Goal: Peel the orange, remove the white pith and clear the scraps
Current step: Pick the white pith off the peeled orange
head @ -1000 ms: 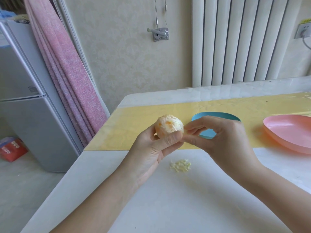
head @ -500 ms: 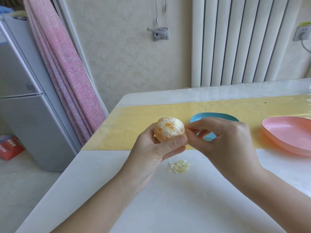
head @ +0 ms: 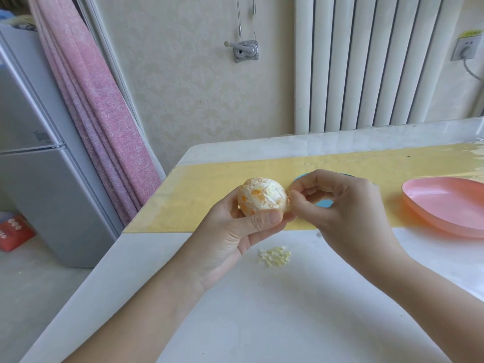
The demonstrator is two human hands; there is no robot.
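Orange [head: 262, 199] sits in left hand [head: 230, 237] grip, right hand [head: 345, 205] pinches it; below, scraps [head: 275, 255] on white table [head: 262, 323]; rightward, pink dish [head: 445, 205].

One orange [head: 262, 199], two dishes [head: 445, 205] [head: 323, 203], one pith pile [head: 275, 256].

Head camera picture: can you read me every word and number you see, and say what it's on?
Nothing here can be read for sure.
Red box on the floor: white print and dots, too blurred to read.
Sticker on the fridge: too small to read.
Yellow label above the wall socket: too blurred to read.
Orange, pink dish: no writing shows.
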